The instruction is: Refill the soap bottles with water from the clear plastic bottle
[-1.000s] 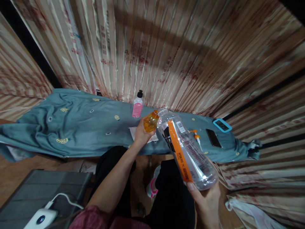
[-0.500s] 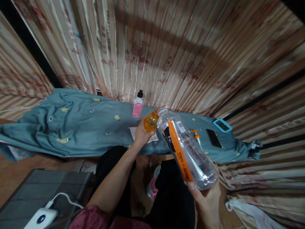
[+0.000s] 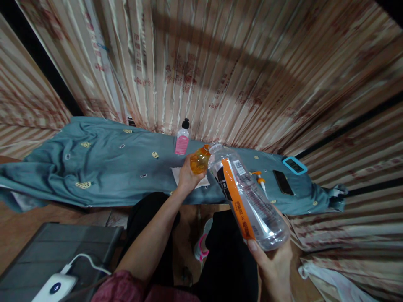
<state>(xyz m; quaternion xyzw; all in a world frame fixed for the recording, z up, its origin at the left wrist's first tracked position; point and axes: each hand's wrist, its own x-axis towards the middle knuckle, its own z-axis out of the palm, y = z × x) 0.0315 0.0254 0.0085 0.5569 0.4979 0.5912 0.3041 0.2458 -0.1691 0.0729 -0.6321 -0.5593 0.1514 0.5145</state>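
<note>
Hardly anything has moved since half a second ago: both bottles are in the same spot.
In the head view, the left hand (image 3: 188, 178) has its fingers wrapped around the small orange bottle (image 3: 200, 160), up over the bench (image 3: 110, 163). The right hand (image 3: 274, 265) grips the big clear bottle (image 3: 241, 195) near its bottom, tipped so its mouth meets the little one's. So the lining up looks done; I can't tell if anything is running across or how much is left. A pump (image 3: 260, 179) lies loose on the bench.
</note>
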